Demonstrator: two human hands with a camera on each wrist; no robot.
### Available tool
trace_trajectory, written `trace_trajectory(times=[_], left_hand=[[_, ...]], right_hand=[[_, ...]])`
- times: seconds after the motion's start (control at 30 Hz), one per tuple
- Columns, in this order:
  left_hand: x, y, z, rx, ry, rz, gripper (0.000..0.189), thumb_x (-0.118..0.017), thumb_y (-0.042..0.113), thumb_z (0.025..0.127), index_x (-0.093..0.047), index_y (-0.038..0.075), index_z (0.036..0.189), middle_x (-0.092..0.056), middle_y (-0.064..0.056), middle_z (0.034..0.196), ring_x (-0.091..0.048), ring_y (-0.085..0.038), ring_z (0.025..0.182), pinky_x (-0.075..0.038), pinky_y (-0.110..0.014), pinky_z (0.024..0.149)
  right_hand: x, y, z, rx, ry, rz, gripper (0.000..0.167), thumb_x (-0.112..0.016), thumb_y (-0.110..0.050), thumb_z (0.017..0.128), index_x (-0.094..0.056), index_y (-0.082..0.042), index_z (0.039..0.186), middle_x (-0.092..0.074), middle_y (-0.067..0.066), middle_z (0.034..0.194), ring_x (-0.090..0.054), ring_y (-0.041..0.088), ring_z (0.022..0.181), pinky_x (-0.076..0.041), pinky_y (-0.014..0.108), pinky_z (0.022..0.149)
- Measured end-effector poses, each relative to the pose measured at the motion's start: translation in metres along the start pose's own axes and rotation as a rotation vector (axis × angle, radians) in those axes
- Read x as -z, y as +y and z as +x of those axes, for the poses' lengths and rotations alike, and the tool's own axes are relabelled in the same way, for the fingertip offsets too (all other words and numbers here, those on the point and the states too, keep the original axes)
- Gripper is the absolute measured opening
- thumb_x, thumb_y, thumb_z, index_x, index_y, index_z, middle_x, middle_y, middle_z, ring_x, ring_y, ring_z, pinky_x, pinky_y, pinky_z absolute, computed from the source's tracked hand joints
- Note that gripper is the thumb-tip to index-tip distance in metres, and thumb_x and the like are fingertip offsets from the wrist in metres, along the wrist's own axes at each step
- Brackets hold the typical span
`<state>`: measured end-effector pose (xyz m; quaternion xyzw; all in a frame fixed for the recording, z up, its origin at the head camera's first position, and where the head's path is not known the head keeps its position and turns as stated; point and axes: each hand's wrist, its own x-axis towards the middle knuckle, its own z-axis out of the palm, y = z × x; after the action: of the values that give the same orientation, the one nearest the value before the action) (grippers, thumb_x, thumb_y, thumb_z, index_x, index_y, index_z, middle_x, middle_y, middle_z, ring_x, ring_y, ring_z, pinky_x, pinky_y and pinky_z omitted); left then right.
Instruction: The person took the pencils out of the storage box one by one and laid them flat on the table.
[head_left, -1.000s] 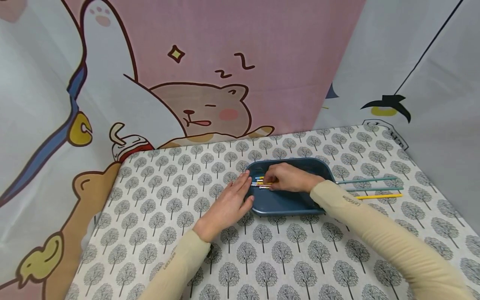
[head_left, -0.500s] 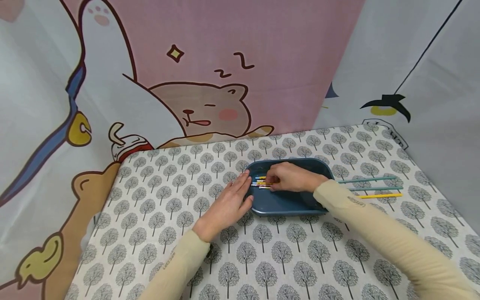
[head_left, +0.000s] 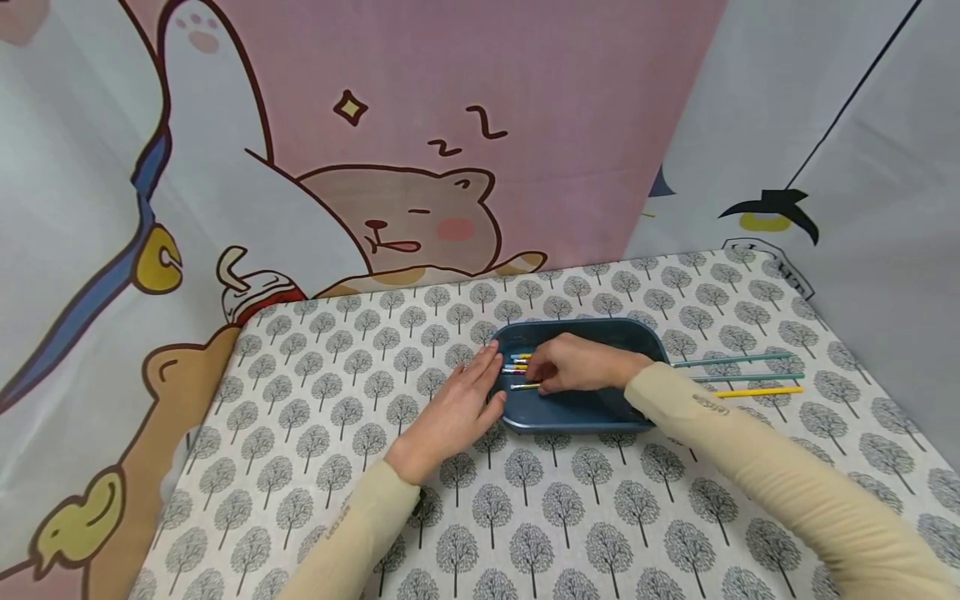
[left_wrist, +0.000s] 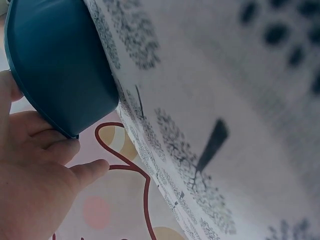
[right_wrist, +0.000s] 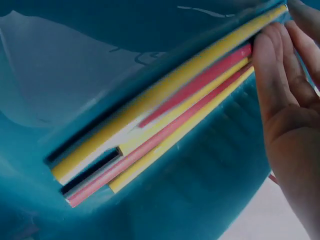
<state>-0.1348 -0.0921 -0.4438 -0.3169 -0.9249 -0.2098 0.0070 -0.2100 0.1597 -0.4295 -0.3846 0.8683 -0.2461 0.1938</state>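
A dark blue tray (head_left: pixel 570 413) sits on the cloth with several slim pencils (head_left: pixel 514 368) lying lengthwise in it. My left hand (head_left: pixel 453 408) lies against the tray's left end, its fairly straight fingers touching the rim; in the left wrist view these fingers meet the outside of the tray wall (left_wrist: pixel 60 65). Inside the tray, my right hand (head_left: pixel 581 362) pinches a pencil (head_left: pixel 523 386) whose metallic end points left, slightly in front of the others. Yellow and red pencils (right_wrist: pixel 165 92) reach into the fingers of my right hand (right_wrist: pixel 295 105) in the right wrist view.
To the right of the tray lie two teal sticks (head_left: pixel 750 377) and one yellow stick (head_left: pixel 761 392), partly hidden by the right sleeve. A tree-print cloth (head_left: pixel 375 358) covers the table. Cartoon-printed curtains (head_left: pixel 570 167) hang behind and beside it.
The right hand has shifted slightly toward the front of the tray. With it, one pencil's end has come away from the bunch toward the front. The left hand has stayed put.
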Motion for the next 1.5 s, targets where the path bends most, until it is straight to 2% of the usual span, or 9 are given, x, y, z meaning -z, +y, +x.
trace_trajectory(times=[0.2, 0.57, 0.73, 0.87, 1.13, 1.5], left_hand=[[-0.001, -0.001, 0.001, 0.0, -0.006, -0.001, 0.061, -0.05, 0.029, 0.109, -0.035, -0.004, 0.158, -0.02, -0.014, 0.171, -0.024, -0.028, 0.156, -0.029, -0.059, 0.121], [-0.001, -0.002, 0.0, -0.001, -0.003, -0.003, 0.061, -0.049, 0.03, 0.11, -0.035, -0.004, 0.158, -0.021, -0.013, 0.171, -0.024, -0.028, 0.156, -0.03, -0.06, 0.121], [0.0, -0.001, 0.0, -0.005, 0.0, -0.001, 0.061, -0.048, 0.031, 0.11, -0.035, -0.004, 0.158, -0.021, -0.014, 0.17, -0.025, -0.028, 0.156, -0.03, -0.059, 0.121], [0.0, 0.0, 0.0, -0.001, -0.002, 0.0, 0.06, -0.049, 0.029, 0.11, -0.035, -0.004, 0.158, -0.021, -0.013, 0.17, -0.025, -0.028, 0.156, -0.03, -0.059, 0.121], [0.0, 0.0, 0.0, -0.009, 0.0, 0.006, 0.061, -0.049, 0.03, 0.11, -0.035, -0.005, 0.158, -0.022, -0.015, 0.17, -0.027, -0.031, 0.155, -0.029, -0.06, 0.121], [-0.001, 0.001, -0.001, -0.018, 0.009, 0.023, 0.061, -0.048, 0.031, 0.11, -0.035, -0.004, 0.158, -0.024, -0.017, 0.169, -0.028, -0.031, 0.155, -0.03, -0.061, 0.12]], right_hand=[[-0.005, 0.003, 0.002, 0.04, 0.03, -0.009, 0.025, -0.082, -0.011, 0.09, -0.077, -0.011, 0.114, -0.073, -0.005, 0.104, -0.067, 0.004, 0.088, -0.059, 0.026, 0.08], [-0.009, 0.005, 0.003, 0.118, 0.058, -0.1, 0.017, -0.08, -0.005, 0.09, -0.079, -0.012, 0.105, -0.074, -0.006, 0.097, -0.065, 0.002, 0.082, -0.058, 0.025, 0.075], [-0.009, 0.004, 0.002, 0.099, 0.058, -0.098, 0.016, -0.077, -0.005, 0.091, -0.08, -0.013, 0.105, -0.075, -0.006, 0.098, -0.065, 0.001, 0.082, -0.058, 0.025, 0.075], [-0.009, 0.004, 0.0, 0.083, 0.066, -0.054, 0.017, -0.076, -0.004, 0.092, -0.08, -0.013, 0.106, -0.075, -0.006, 0.101, -0.066, 0.001, 0.084, -0.058, 0.025, 0.077], [-0.003, 0.003, -0.003, 0.102, 0.117, -0.009, 0.016, -0.075, -0.007, 0.093, -0.08, -0.016, 0.105, -0.073, -0.009, 0.099, -0.065, 0.002, 0.083, -0.058, 0.026, 0.075], [0.019, -0.023, -0.017, 0.049, 0.197, 0.031, 0.015, -0.075, -0.01, 0.095, -0.08, -0.017, 0.107, -0.073, -0.011, 0.102, -0.066, 0.005, 0.087, -0.058, 0.03, 0.076]])
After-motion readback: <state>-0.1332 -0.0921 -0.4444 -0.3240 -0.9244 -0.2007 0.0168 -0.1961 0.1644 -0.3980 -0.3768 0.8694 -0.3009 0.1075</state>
